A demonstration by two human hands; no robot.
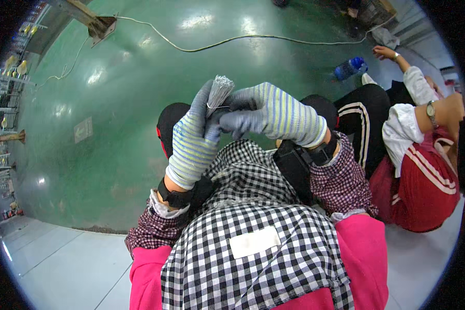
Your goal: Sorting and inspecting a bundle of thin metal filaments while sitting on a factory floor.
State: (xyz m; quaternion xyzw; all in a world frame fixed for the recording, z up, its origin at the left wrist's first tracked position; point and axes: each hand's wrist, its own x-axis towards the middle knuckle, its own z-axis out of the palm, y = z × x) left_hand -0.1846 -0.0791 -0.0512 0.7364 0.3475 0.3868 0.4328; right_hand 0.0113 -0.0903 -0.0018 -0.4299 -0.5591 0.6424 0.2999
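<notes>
A bundle of thin silver wires stands upright in my left hand, its cut ends fanning out at the top. My left hand, in a striped glove with grey-coated palm and fingers, is closed around the lower part, which the fingers hide. Round the bundle runs a thin pale tie, leading to the fingertips of my right hand. Those gloved fingers are closed, pinched against the bundle's right side; the end of the tie is hidden between them. Both hands are above my lap.
A black-and-white checked apron covers my lap. To the right sits another person in red clothing, one arm stretched forward. Near that arm lies a blue plastic bottle. A pale cable crosses the green floor; racks line the left.
</notes>
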